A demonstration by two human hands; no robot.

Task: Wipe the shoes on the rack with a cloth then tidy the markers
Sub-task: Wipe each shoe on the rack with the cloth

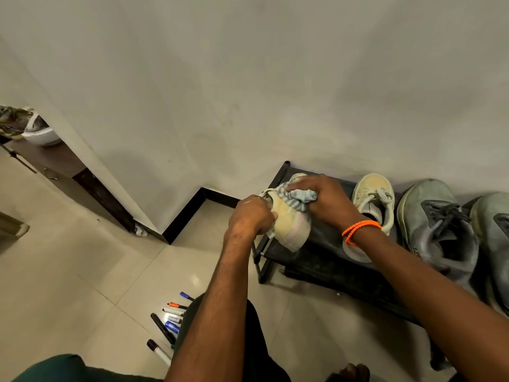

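On the black shoe rack [325, 260] | I see grey sneakers [438, 230] waiting | wiping step: left hand [252, 216] clamped on cream sneaker [292, 221], right hand [327, 199] fingers bunched around striped cloth [301, 198] | next probably its twin [376, 201] | markers [169, 323] loose on floor.

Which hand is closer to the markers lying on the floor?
Left. The left hand grips the cream shoe at the rack's left end, above the markers; the right hand presses the cloth farther right.
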